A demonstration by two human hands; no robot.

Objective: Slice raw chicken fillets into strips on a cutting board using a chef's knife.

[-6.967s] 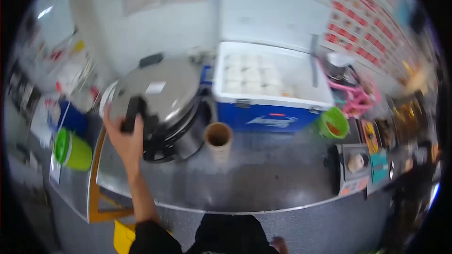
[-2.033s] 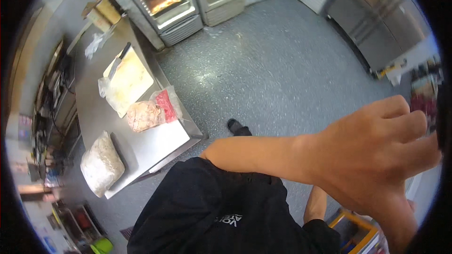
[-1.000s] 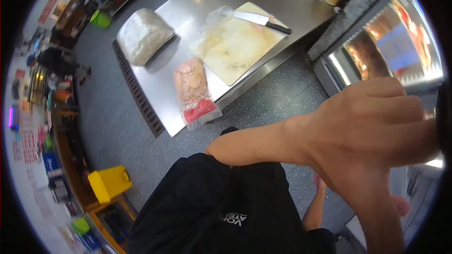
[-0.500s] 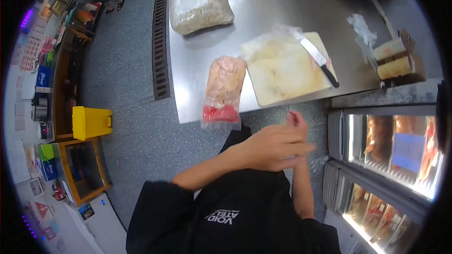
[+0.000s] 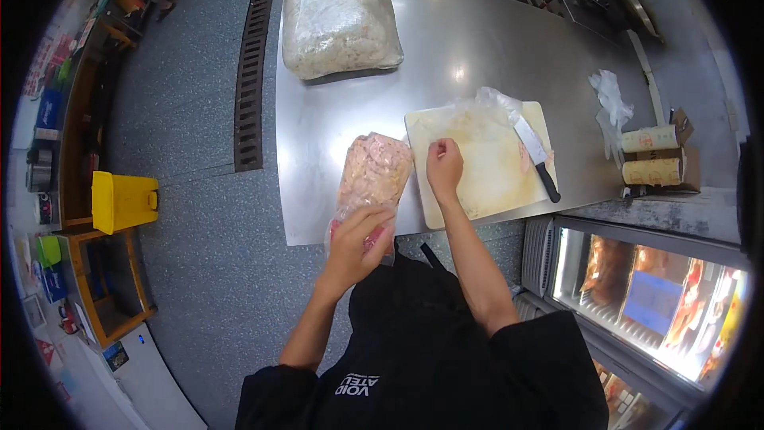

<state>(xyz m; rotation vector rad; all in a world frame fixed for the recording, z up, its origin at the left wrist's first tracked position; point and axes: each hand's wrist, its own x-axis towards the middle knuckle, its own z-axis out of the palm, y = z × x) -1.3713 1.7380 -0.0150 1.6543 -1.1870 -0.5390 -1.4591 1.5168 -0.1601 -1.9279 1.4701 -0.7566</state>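
Observation:
At the near edge of the steel table lies a clear plastic bag of pale pink meat [image 5: 374,163], with a red band at its near end. My left hand [image 5: 360,243] is closed over that near end, its fingers on the plastic. Above the left part of the cutting board [image 5: 493,163], my right hand [image 5: 444,166] has its fingers curled together; whether anything is in them is hidden. A black-handled knife [image 5: 535,146] lies on the board's right side, beside a scrap of meat. Crumpled clear plastic [image 5: 497,103] lies at the board's far edge.
A large plastic-wrapped bale [image 5: 341,22] stands on the steel table [image 5: 461,40] at far left. On the right are a white plastic bag [image 5: 610,107] and rolls in a carton [image 5: 652,157]. A lit display fridge [image 5: 652,295] stands at right, a yellow bin [image 5: 125,201] at left.
My hands were together in front of my body. They have parted: the left has taken hold of the meat bag's near end, and the right has moved forward over the board.

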